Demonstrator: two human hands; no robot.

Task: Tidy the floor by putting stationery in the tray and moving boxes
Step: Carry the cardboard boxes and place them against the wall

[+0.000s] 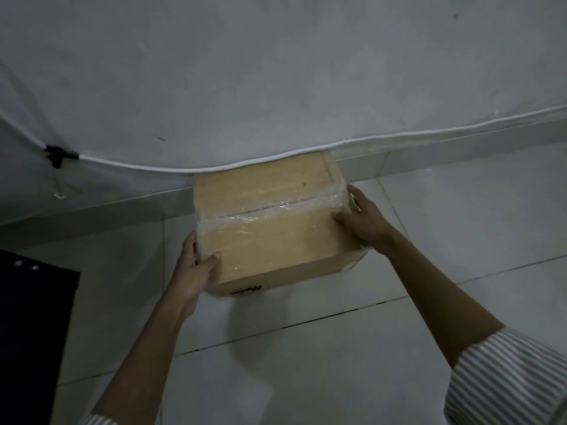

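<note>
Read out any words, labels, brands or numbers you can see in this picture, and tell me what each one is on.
No text here is legible.
On the near side of the cardboard box, a dark printed mark: too small and blurred to read.
On the clear tape across the box top: no print visible.

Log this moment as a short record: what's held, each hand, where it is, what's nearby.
Item: cardboard box, top seam sealed with clear tape
Left hand: grips the box's near left corner, thumb on top
Right hand: grips the right side, thumb on top
Location: over the tiled floor, far edge hidden by a white cord
On floor or lifted: cannot tell
Nearby: dark panel at left
</note>
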